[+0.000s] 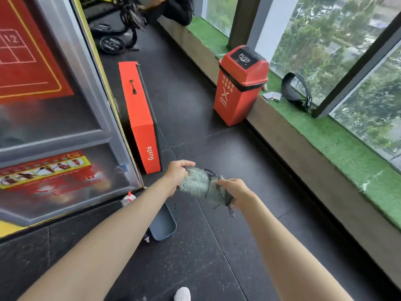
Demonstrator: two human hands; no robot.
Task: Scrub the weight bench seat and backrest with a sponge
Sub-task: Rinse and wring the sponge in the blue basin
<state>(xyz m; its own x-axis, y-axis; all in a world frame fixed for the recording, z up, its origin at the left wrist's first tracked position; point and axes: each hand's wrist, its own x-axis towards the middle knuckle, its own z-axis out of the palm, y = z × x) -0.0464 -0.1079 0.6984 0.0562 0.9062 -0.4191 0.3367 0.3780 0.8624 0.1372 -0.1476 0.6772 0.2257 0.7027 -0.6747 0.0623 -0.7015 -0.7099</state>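
Observation:
A grey-green cleaning cloth or flat sponge pad with dark knitted edging hangs stretched between both hands above the black floor. My left hand grips its upper left end. My right hand grips its lower right end, and a loose dark strip dangles below that hand. No weight bench shows in this view.
A red push-lid bin stands by the window ledge covered in green turf. A red flat box leans by a large machine cabinet at left. A blue-grey tray and small spray bottle lie on the floor below my arms.

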